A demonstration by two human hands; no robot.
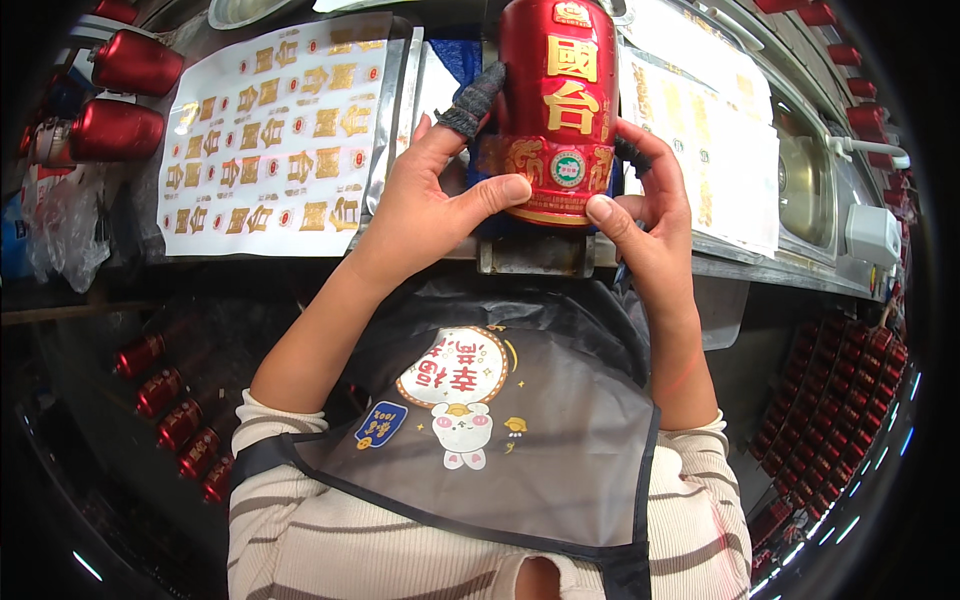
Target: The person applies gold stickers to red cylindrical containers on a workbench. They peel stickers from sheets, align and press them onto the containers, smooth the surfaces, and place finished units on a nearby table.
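Note:
A glossy red bottle (556, 100) with gold characters and a small round green label lies on a blue-padded metal holder (530, 252) at the bench's front edge. My left hand (435, 195) grips its lower left side, thumb pressed along the bottom band, a dark fabric cot on the index finger. My right hand (645, 205) holds the lower right side, thumb at the bottom rim. Both thumbs press a gold label band near the bottle's base.
A white sheet of gold and red stickers (265, 140) lies left of the bottle, another sheet (700, 130) to the right. Red bottles (125, 95) lie at far left; more stand in rows at lower left (170, 420) and right (830, 420). A metal sink (805, 190) sits at right.

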